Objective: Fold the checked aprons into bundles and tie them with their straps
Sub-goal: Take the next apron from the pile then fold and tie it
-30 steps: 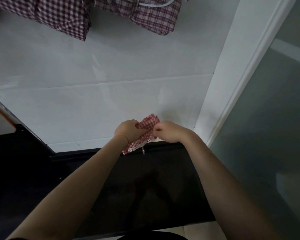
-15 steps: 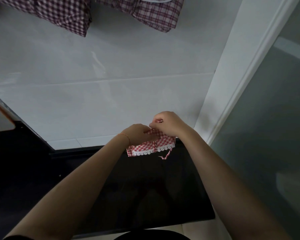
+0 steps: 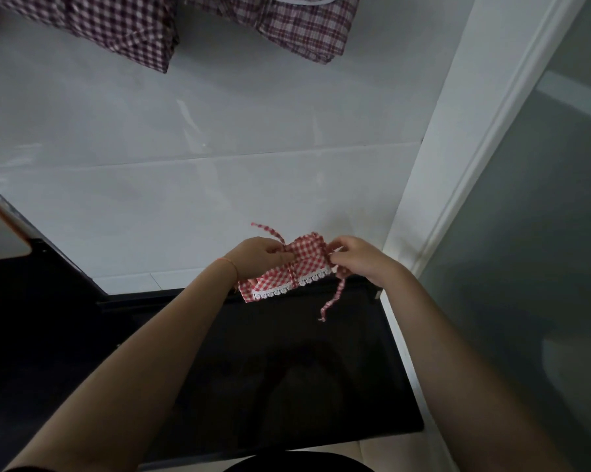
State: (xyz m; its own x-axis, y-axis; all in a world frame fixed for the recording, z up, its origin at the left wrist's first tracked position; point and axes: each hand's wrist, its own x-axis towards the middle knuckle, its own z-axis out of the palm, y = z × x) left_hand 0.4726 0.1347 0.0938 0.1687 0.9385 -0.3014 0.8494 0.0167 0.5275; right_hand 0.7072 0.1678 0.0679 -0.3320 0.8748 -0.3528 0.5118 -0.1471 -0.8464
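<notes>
Holding the folded red-and-white checked apron bundle (image 3: 287,270) up over the far edge of the black table (image 3: 287,369), we've got its long axis running left-low to right-high. Our left hand (image 3: 260,257) pinches one strap end (image 3: 268,231) at the bundle's upper left, and that end sticks up and left. White lace trim (image 3: 287,289) runs along the near edge, with a strap wrapped across the middle. Our right hand (image 3: 358,258) pinches the other strap (image 3: 335,294), which dangles down. Darker checked aprons (image 3: 117,25) hang up top.
</notes>
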